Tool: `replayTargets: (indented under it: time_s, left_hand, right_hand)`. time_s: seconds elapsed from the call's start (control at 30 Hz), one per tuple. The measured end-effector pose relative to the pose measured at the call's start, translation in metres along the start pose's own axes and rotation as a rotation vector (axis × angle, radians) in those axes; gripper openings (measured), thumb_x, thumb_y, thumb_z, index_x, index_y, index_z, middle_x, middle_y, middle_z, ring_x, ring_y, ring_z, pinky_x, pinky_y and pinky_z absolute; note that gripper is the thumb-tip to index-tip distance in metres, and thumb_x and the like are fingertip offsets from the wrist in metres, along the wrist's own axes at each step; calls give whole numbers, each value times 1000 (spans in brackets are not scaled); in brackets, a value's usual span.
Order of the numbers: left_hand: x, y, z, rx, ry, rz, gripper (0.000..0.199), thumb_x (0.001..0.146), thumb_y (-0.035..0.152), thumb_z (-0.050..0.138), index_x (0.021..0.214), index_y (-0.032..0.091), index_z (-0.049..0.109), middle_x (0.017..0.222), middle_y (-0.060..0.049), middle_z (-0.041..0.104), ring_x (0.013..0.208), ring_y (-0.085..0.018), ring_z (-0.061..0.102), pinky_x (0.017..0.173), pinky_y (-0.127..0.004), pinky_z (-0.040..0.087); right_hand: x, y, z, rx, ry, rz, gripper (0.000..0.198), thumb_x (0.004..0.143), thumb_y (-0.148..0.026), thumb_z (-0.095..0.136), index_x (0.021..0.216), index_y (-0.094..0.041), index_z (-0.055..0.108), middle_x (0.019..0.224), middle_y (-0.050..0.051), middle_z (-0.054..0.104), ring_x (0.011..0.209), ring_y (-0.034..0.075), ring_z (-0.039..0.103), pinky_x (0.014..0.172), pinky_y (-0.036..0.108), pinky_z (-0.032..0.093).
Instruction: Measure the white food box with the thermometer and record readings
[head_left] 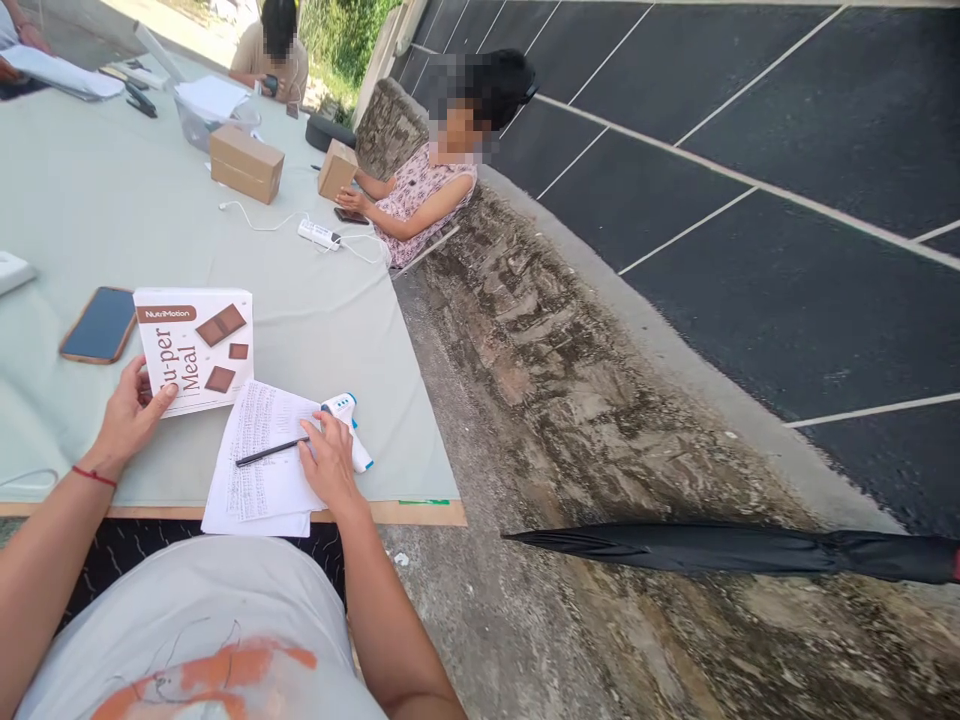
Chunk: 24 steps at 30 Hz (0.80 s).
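Observation:
My left hand (135,412) grips the lower left corner of a white NutriMotion box (196,350) printed with brown bars, its thumb on the front face. The box stands tilted on the table. To its right lie sheets of paper (251,490) covered in small writing, with a black pen (270,453) across them. My right hand (330,460) rests over the papers' right edge, fingers loosely apart, by the pen's end. Its fingers touch or nearly touch a white and blue handheld thermometer (358,448), which they partly cover.
A phone (99,325) lies left of the box. Farther back are a power strip (319,234), a cardboard box (246,165) and a plastic bin (196,128). A seated person (427,195) holds another carton (337,170). A folded black umbrella (675,550) is at right, beside a stone wall (570,370).

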<state>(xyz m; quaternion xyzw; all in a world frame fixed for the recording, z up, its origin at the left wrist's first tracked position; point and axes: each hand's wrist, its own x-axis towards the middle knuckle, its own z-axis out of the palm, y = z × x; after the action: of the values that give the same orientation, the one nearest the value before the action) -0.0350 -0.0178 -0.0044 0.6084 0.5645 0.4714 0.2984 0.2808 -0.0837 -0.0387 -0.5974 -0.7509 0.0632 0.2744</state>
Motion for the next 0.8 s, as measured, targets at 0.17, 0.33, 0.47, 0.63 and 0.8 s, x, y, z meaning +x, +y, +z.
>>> replayTargets:
  time_s: [0.17,0.33,0.47,0.63,0.8]
  left_hand:
    - [-1,2,2,-42,-34,-46,94,78,73,63,148,16,37,127,-17,63,99,-27,64,86,-45,54]
    - [-3,1,4,-37,-32,-61,96,78,74,62,148,14,36,127,-19,63,100,-28,64,83,-45,53]
    - [-6,5,5,-36,-38,-59,98,79,74,60,150,12,33,128,-21,62,101,-28,63,81,-44,52]
    - [-7,7,6,-46,-39,-57,95,80,72,61,149,13,34,128,-20,62,96,-27,64,80,-44,52]
    - [-6,4,5,-36,-42,-73,98,79,73,61,151,13,32,129,-20,61,98,-28,63,83,-47,52]
  right_hand:
    - [-6,2,7,35,-68,-124,26,96,-18,51,110,-25,72,115,10,60,106,24,52,95,41,44]
    - [-10,9,2,45,-20,-122,20,97,-21,49,98,-22,69,92,8,60,89,23,53,81,38,46]
    - [-13,5,0,222,136,-64,16,98,-28,47,95,-20,60,82,4,59,77,19,54,73,34,47]
    - [-17,-10,8,562,344,143,18,91,-37,57,83,-22,51,78,1,59,71,15,57,70,31,50]
    - [-17,-21,10,885,125,268,19,89,-38,55,92,-21,62,77,2,66,71,17,65,72,33,54]
